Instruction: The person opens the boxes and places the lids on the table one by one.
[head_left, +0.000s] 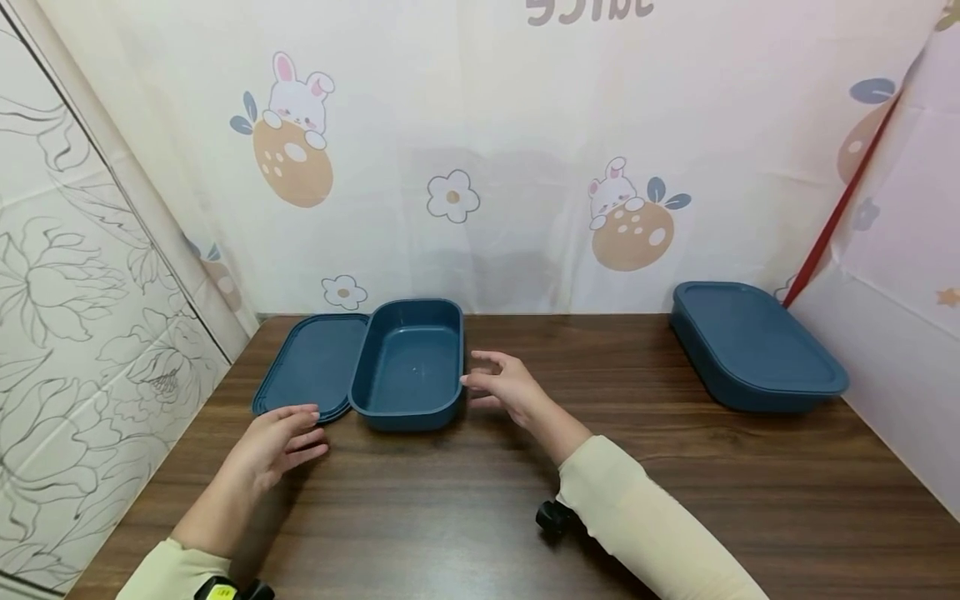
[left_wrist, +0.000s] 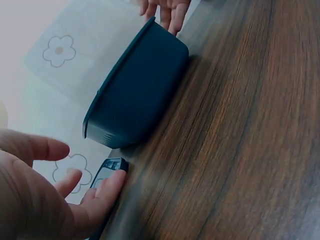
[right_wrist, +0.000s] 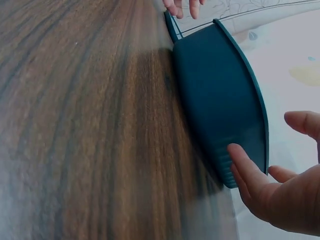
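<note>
From the head, we see the open container [head_left: 411, 367] just beside the lid [head_left: 317, 362] near the back edge of the table [head_left: 420, 517], with wide room between our right hand [head_left: 510, 387] and the lidded box [head_left: 761, 342]. In the left wrist view, our left hand [left_wrist: 45, 195], loosely spread, grips nothing at the lid's edge; in the right wrist view, our right hand, fingers apart and holding nothing, is by the container's wall, contact unclear.

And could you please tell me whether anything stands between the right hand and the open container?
Nothing visible does: the right hand is beside the open container, though I cannot tell whether they touch.
</note>
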